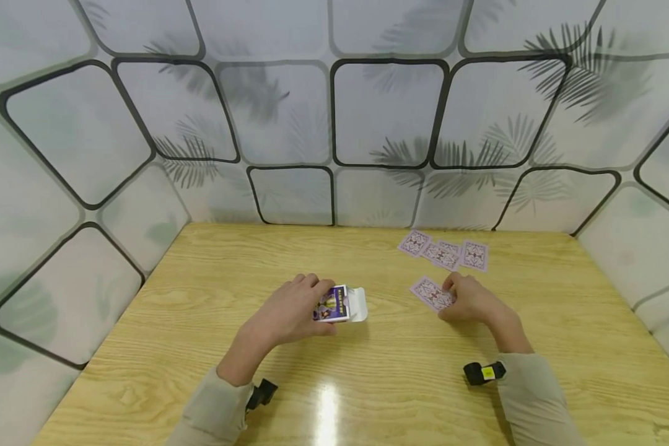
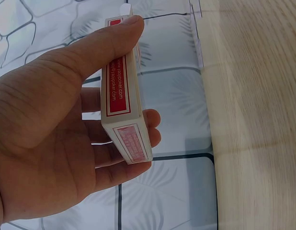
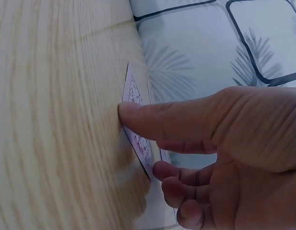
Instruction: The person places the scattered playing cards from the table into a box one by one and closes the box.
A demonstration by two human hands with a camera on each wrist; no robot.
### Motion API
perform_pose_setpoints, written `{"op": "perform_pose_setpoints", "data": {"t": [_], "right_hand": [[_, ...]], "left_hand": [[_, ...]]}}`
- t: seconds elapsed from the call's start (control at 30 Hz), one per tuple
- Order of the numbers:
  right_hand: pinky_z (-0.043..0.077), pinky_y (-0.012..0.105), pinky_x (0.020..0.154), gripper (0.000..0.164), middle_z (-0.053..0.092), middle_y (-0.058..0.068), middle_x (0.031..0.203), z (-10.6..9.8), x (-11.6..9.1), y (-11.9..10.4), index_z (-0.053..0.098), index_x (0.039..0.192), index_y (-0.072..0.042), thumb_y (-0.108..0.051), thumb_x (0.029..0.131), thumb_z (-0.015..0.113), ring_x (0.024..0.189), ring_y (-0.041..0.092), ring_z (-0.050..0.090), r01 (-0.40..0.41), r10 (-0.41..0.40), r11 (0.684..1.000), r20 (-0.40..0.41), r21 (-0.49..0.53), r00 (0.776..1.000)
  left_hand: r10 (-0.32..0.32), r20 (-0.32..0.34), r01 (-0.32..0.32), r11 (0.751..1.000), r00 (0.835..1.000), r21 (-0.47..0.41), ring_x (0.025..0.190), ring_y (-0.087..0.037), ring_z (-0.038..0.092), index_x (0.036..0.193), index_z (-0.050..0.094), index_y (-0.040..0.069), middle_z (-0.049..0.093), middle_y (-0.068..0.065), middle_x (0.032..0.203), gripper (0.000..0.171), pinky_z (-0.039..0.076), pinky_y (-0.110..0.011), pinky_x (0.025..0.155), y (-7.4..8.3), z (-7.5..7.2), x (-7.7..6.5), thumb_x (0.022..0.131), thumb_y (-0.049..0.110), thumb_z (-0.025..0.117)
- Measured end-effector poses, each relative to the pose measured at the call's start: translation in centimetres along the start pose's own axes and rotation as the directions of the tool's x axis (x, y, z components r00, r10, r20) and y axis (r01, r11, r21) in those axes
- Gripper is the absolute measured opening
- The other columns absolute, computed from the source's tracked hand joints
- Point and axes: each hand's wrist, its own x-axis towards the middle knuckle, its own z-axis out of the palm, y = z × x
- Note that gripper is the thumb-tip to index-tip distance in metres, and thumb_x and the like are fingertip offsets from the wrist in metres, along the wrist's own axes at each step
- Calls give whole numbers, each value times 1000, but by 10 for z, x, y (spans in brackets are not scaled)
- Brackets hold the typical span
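My left hand [image 1: 290, 310] grips a playing-card box [image 1: 334, 305], held above the table with its white flap open toward the right. In the left wrist view the thumb lies along the red printed side of the box [image 2: 120, 88], and the fingers wrap round the far side. On the right, my right hand [image 1: 474, 300] pinches a playing card [image 1: 430, 293] at its near right end, between thumb and fingers. The card is back up, purple patterned, low at the table surface. In the right wrist view the thumb [image 3: 162, 117] covers part of the card [image 3: 134, 91].
Several more playing cards [image 1: 443, 254] lie back up at the far right of the wooden table [image 1: 228, 260], some overlapping. Patterned fabric walls [image 1: 290, 195] enclose the table's back and sides. Small black devices [image 1: 484, 373] are worn at both wrists.
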Motion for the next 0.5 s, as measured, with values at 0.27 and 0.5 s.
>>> {"op": "perform_pose_setpoints", "data": {"t": [0.27, 0.5], "right_hand": [[42, 34, 69, 65, 56, 15, 92, -1, -1, 4, 46, 118, 14, -15, 71, 79, 77, 22, 48, -39, 38, 999, 19, 37, 999], [43, 33, 67, 51, 56, 17, 95, -2, -1, 4, 53, 106, 5, -13, 67, 81, 82, 23, 51, -21, 19, 997, 17, 78, 1000]], "left_hand": [[-5, 3, 5, 1000, 1000, 4, 88, -18, 49, 133, 50, 11, 57, -6, 108, 75, 44, -35, 73, -2, 1, 2, 74, 51, 75], [-9, 1, 9, 1000, 1000, -3, 88, -19, 50, 132, 51, 12, 57, -6, 107, 75, 45, -36, 73, -2, 1, 2, 74, 52, 75]]}}
